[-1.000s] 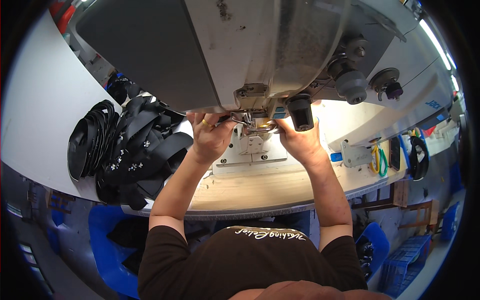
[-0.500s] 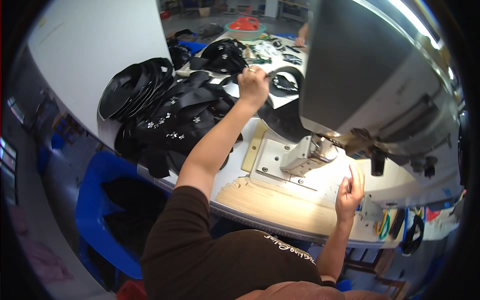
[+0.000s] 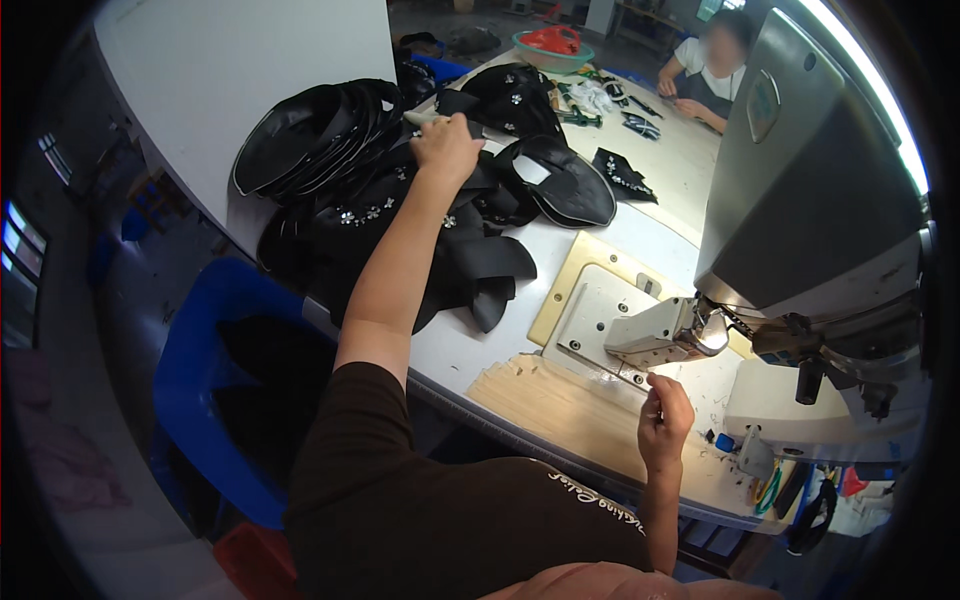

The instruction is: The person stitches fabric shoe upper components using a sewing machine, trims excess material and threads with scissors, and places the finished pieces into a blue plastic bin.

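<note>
My left hand (image 3: 446,149) reaches over a heap of black pieces with silver sparkly ornaments (image 3: 370,215). Its fingers are curled at a pale grey item (image 3: 418,118); what they grip is hidden. A looped black piece with pale piping (image 3: 580,190) lies to its right. My right hand (image 3: 665,415) is closed, low beside the pale sewing-machine post (image 3: 640,335), around something small and dark that I cannot make out. The machine's metal head (image 3: 790,180) stands over the post.
Stacked black curved pieces (image 3: 290,135) lie beside a white board (image 3: 230,60). Across the table (image 3: 670,185) a person (image 3: 715,75) works near a red item in a green basin (image 3: 550,50). A blue bin (image 3: 195,360) stands at my left.
The view has turned. My left hand has moved from the needle to the heap, and the looped piece it carried now lies there, released. My right hand has dropped away from the needle.
</note>
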Demonstrator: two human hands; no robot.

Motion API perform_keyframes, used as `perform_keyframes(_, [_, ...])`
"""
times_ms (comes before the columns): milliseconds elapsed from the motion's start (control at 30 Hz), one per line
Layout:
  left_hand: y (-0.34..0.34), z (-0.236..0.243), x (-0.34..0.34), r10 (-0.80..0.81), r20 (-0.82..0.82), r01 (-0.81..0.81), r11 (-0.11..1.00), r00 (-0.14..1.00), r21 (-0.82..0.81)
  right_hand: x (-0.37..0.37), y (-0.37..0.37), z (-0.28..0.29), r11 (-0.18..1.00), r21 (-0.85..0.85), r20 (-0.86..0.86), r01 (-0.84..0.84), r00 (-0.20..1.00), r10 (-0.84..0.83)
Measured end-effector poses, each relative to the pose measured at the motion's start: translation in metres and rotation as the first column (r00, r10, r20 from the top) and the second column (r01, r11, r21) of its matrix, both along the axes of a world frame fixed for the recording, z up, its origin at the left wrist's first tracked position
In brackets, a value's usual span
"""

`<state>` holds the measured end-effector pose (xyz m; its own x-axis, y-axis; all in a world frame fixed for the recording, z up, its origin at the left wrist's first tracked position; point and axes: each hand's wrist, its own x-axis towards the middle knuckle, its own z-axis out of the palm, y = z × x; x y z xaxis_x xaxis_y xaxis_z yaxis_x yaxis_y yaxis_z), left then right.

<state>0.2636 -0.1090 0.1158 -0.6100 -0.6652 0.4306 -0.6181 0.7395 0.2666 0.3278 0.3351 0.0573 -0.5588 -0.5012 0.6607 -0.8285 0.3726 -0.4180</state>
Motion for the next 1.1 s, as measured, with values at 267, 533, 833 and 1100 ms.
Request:
perform_keyframes(267, [0.033,-0.056,0.081,-0.319,0.071,0.316,0.947,0.945,0.050,0.018,-0.064,-0.005,0.943,0.127,0.034,-0.308,0.951,0.306])
perform_keyframes(533, [0.024,-0.060,0.139,-0.658,-0.393,0.553,0.753,0.643,-0.355,0.024,-0.098,0.012,0.894,0.195,0.032,-0.404,0.913,0.406])
perform_keyframes(833, [0.096,-0.046,0.204,-0.489,-0.846,0.728,0.656,0.211,-0.198,0.029,-0.159,0.033,0.880,-0.227,0.291,-0.417,0.833,0.470])
perform_keyframes(1100, [0.139,-0.049,0.231,-0.648,-0.707,0.812,0.555,0.284,-0.182,0.002,-0.260,0.023,0.845,-0.220,0.387,-0.487,0.752,0.534])
